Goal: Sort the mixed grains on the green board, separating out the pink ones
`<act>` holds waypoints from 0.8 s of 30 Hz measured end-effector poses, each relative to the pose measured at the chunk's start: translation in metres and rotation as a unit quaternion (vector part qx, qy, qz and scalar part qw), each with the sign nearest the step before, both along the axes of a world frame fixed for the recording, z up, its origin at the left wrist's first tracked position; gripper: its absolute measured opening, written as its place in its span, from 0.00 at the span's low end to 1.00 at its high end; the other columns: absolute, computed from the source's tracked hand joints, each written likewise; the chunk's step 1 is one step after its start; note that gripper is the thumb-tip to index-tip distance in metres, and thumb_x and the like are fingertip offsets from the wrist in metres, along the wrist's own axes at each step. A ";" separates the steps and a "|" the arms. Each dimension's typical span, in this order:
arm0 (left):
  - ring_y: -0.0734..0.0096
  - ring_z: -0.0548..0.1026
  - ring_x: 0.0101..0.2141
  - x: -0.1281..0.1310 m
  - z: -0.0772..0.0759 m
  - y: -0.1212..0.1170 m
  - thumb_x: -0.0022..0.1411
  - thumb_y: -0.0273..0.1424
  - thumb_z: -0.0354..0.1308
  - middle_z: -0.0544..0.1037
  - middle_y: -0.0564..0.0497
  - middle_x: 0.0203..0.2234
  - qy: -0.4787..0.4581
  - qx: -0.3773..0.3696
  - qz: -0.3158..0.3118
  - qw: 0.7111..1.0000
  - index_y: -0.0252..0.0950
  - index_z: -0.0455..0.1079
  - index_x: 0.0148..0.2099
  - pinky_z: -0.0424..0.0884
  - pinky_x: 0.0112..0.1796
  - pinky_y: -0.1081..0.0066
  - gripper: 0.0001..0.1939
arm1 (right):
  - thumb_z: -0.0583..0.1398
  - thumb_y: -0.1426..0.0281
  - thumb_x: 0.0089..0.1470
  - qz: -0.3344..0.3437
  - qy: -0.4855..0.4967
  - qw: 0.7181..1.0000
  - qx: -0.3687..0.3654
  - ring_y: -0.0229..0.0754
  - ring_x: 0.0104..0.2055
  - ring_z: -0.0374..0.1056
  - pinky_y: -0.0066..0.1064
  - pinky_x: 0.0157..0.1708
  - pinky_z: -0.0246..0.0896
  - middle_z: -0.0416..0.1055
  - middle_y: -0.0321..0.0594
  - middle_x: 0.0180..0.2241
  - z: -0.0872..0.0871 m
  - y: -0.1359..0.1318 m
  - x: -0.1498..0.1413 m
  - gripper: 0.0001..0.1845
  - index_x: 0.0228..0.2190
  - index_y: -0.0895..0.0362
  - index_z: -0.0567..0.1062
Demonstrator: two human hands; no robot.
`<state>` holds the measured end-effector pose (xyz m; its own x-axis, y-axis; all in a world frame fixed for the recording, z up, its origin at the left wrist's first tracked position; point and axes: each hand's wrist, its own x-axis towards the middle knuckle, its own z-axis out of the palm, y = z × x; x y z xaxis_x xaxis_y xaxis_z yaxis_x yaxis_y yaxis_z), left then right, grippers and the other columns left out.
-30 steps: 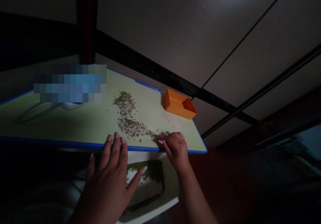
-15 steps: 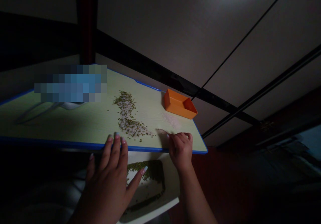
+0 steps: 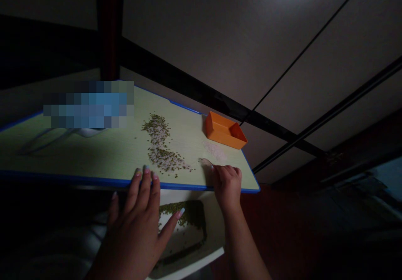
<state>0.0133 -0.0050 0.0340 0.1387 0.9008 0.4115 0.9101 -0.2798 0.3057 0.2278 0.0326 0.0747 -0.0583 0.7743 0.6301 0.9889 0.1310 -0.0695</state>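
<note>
My right hand (image 3: 228, 183) is closed round the handle of a small spoon (image 3: 207, 163), its tip low over the tabletop and partly in shadow. A few dark grains show at the tip. To its left lies a mixed heap of green beans and white grains like rice (image 3: 168, 159). A separate patch of white grains (image 3: 214, 150) lies just beyond the spoon. My left hand (image 3: 135, 217) has its fingers spread, with the fingertips resting on the table's near edge and nothing held.
The pale table (image 3: 185, 125) has a blue rim. An orange open box (image 3: 224, 131) stands at its far right. Below the near edge, a white bin (image 3: 216, 253) holds many green beans. At the left is a blurred-out blue object (image 3: 100, 108) with a cord-like loop.
My right hand and the spoon have shifted slightly right, away from the mixed heap towards the white grains. My left hand has stayed in place.
</note>
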 end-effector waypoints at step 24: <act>0.50 0.44 0.66 -0.001 0.002 -0.001 0.59 0.51 0.37 0.49 0.37 0.66 -0.004 -0.011 0.000 1.000 0.24 0.52 0.63 0.48 0.58 0.43 0.41 | 0.57 0.75 0.55 0.139 0.075 0.987 -0.040 0.42 0.37 0.64 0.35 0.37 0.54 0.74 0.39 0.30 -0.002 0.003 0.002 0.08 0.29 0.55 0.75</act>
